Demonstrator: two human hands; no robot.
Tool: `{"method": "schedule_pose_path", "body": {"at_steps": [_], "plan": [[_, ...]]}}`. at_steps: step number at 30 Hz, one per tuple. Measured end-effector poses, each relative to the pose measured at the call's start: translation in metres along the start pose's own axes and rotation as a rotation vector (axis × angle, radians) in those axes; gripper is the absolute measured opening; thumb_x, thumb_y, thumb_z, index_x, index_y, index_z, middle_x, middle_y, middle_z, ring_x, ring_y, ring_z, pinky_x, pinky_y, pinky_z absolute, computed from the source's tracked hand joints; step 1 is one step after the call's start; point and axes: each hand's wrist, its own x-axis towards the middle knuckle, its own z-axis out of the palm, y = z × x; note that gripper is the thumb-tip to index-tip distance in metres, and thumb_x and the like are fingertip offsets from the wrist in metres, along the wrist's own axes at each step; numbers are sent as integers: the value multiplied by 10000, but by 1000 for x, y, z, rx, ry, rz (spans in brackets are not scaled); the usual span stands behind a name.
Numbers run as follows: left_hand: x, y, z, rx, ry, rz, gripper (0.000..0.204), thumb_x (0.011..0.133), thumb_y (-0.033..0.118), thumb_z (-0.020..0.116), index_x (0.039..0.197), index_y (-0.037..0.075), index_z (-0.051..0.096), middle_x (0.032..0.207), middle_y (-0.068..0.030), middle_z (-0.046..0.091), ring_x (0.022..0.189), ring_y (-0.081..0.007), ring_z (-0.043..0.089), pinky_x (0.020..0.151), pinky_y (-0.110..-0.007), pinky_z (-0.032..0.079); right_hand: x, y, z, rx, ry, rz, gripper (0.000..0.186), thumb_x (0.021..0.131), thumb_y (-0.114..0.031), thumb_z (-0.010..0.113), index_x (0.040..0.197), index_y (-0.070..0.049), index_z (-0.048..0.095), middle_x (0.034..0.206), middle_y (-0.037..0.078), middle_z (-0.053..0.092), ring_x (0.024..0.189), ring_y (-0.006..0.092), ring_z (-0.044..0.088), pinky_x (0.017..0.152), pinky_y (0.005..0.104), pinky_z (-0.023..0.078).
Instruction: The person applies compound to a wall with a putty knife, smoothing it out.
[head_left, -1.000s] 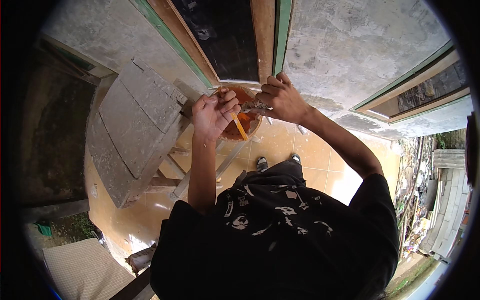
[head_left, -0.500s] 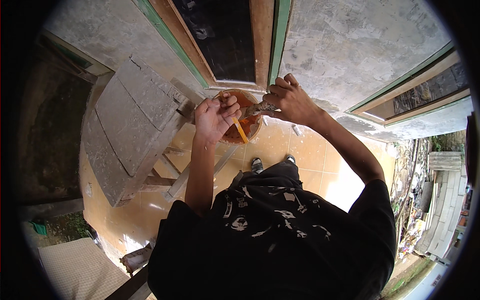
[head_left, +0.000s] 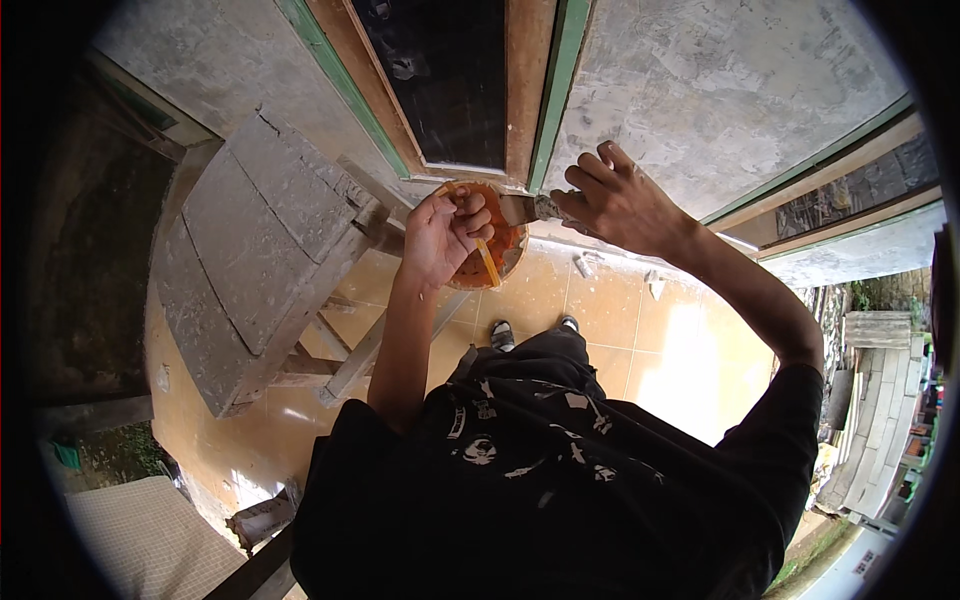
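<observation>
My left hand (head_left: 442, 240) is closed around the yellow strap-like handle (head_left: 489, 264) of an orange bucket (head_left: 470, 270), whose inside is smeared and speckled. Gripped in my right hand (head_left: 625, 205) is a crusted putty knife (head_left: 518, 208), its flat blade reaching leftward over the bucket's rim, beside my left fingers. My curled right fingers partly hide the tool's handle, and my left hand hides part of the bucket.
A grey, plaster-spattered wooden stand (head_left: 250, 250) is at left. Ahead are a dark door panel (head_left: 450, 90) in a wood and green frame, a mottled wall (head_left: 720, 90) and a low window (head_left: 845, 190). Whitish scraps (head_left: 585, 266) lie on tan floor tiles (head_left: 610, 320).
My right hand has moved to the right with the knife, uncovering more of its blade. My left hand and the bucket have shifted slightly rightward in view as the camera moved.
</observation>
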Motion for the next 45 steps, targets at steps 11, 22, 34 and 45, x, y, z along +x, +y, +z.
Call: {"method": "schedule_pose_path", "body": {"at_steps": [11,22,34,45], "plan": [[15,1,-2,24,31,2,51,832,67,391,855,100,359,735,-24,299,592,-134,289,596,-300,332,11,0,-2,-144,40,-76,137,833,-225,639,948,-150,632,844,-17,533,935,126,494,945,370,348],[42,24,62,37,-107,3,49,862,67,407,817,74,388,710,-1,273,610,-109,275,587,-270,298,-8,48,-31,20,181,76,269,714,-241,736,943,-119,666,840,15,526,869,166,485,878,358,387],[39,65,151,155,-118,83,68,863,43,430,815,57,384,701,13,238,592,-89,261,577,-251,275,-26,95,-96,-35,323,168,303,702,-272,753,967,-134,699,870,29,574,917,170,512,918,344,388],[-31,49,154,141,-96,48,36,865,64,421,864,53,387,701,22,255,580,-84,265,571,-246,270,-33,62,-120,127,301,107,346,654,-233,775,972,-127,688,873,34,554,930,190,508,927,357,368]]}}
